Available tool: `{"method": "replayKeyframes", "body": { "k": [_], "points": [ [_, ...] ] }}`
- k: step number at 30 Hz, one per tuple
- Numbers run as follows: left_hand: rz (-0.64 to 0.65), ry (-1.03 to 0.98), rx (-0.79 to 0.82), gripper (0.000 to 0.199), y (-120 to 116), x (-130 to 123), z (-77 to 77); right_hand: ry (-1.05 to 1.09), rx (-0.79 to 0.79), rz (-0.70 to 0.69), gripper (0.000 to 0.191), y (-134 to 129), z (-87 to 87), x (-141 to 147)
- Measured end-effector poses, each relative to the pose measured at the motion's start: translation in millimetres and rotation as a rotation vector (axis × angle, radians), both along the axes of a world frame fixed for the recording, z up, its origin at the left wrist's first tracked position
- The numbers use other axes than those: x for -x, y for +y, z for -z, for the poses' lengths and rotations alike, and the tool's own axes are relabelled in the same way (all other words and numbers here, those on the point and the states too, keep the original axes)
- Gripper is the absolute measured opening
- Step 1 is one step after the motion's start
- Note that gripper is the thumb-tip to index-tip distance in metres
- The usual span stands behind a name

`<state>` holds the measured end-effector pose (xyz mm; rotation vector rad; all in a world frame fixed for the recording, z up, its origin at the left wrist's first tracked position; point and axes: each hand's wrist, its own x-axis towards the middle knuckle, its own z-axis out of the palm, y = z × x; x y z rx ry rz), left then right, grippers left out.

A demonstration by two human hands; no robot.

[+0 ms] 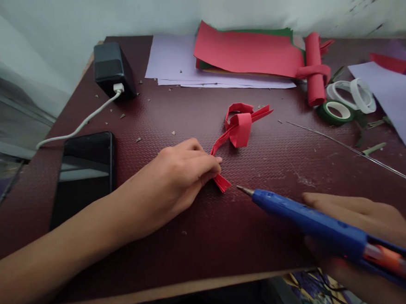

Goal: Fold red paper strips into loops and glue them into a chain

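Note:
My left hand (187,171) pinches a folded red paper bow (240,128) by one of its strips, on the dark red table (202,244). The bow's loops lie beyond my fingers, and a short strip end sticks out below them. In my right hand (363,215) is a blue glue gun (308,218), somewhat blurred, its metal nozzle aimed left, close to that strip end but apart from it. An orange part shows through the gun's body. My right fingers are partly hidden behind the gun.
A phone (83,179) and a black power block (108,68) with a white cable lie left. Purple sheets (168,57), red paper (247,49) and a red paper roll (314,70) are at the back. Green tape (337,111), clear rings (362,95) and a thin metal rod (356,150) sit right.

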<state>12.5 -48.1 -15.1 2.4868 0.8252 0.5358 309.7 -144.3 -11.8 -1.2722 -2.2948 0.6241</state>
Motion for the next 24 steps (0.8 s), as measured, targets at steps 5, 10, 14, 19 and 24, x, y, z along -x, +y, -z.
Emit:
{"method": "replayKeyframes", "body": {
  "k": [5, 10, 14, 19, 24],
  "points": [
    [-0.012, 0.001, 0.016, 0.024, 0, -1, -0.8, -0.027, -0.006, -0.052, 0.029, 5, -6.1, 10],
    [-0.008, 0.005, 0.028, 0.024, 0, -1, -1.2, -0.003, 0.065, -0.012, 0.029, 13, -9.9, 25],
    [-0.003, -0.013, 0.022, 0.024, 0, 0, 0.1, 0.002, 0.07, -0.005, 0.029, 15, -6.1, 25],
    [-0.004, -0.013, 0.002, 0.025, -1, -1, -0.3, -0.044, 0.087, -0.055, 0.028, 17, -0.4, 20],
    [-0.006, -0.011, 0.018, 0.025, -1, -1, -1.1, -0.061, 0.052, -0.057, 0.024, 15, 1.2, 18]
  ]
}}
